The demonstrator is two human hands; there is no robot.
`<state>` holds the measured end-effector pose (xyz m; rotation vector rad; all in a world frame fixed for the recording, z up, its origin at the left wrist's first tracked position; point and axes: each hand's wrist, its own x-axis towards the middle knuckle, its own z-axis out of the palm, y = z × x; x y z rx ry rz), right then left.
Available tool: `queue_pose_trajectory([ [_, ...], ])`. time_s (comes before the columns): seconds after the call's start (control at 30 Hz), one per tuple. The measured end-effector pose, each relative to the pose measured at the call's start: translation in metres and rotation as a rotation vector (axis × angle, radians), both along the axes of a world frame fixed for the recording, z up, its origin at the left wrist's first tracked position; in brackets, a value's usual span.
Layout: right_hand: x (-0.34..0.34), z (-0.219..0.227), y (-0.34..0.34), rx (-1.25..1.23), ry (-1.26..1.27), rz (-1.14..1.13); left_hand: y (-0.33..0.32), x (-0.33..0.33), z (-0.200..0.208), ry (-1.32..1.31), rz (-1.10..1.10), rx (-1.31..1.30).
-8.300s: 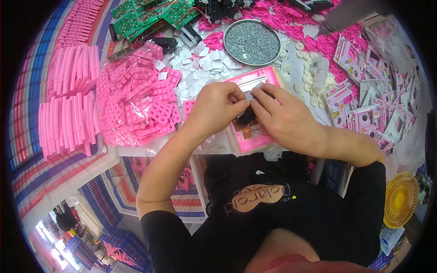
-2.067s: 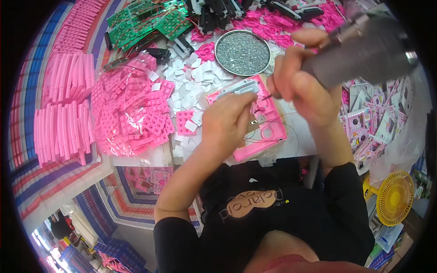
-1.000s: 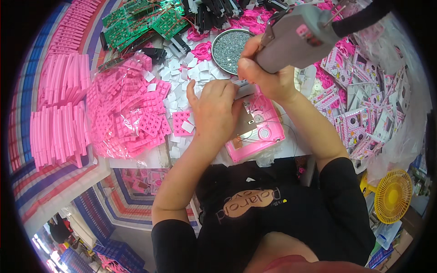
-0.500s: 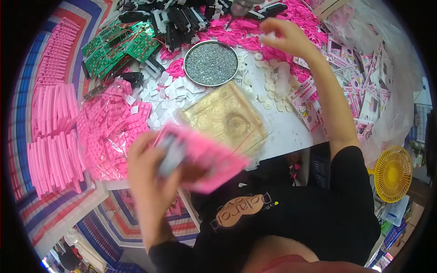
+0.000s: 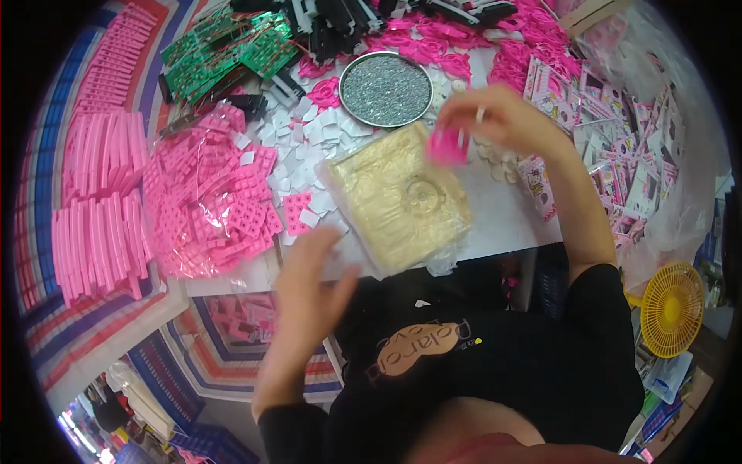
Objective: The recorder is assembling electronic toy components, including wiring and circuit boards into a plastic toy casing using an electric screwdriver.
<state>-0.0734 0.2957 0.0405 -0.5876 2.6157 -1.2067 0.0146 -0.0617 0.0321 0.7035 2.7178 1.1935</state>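
My right hand (image 5: 502, 116) is closed on a bright pink plastic piece (image 5: 447, 147), blurred, above the upper right corner of a plastic-wrapped cream block (image 5: 379, 193) with a round recess. A small white bit shows at its fingers. Fingers apart and blurred by motion, my left hand (image 5: 313, 282) holds nothing that I can see, near the table's front edge left of the block. Just beyond it lies a pink keypad piece (image 5: 296, 214) with a white square on it. Behind the block stands a round tin (image 5: 386, 89) full of small metal screws.
At left are a bag of pink keypads (image 5: 205, 209) and stacked pink casings (image 5: 97, 247). Green circuit boards (image 5: 224, 58), black parts (image 5: 332, 27) and pink coiled straps (image 5: 533, 66) line the back. White squares (image 5: 297, 151) lie mid-table; printed white-and-pink panels (image 5: 626, 147) at right.
The large pink casing has left my left hand and is out of sight. My right hand has come nearer from the back and now holds a pink piece. The whole view has shifted slightly.
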Motion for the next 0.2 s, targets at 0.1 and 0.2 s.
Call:
queue_pose_trajectory([
  [0.1, 0.025, 0.005, -0.048, -0.062, -0.171, 0.388, 0.061, -0.015, -0.025, -0.406, -0.078, 0.281],
  [0.2, 0.046, 0.016, -0.06, -0.181, -0.348, 0.007, 0.088, -0.025, -0.048, -0.842, -0.012, 0.629],
])
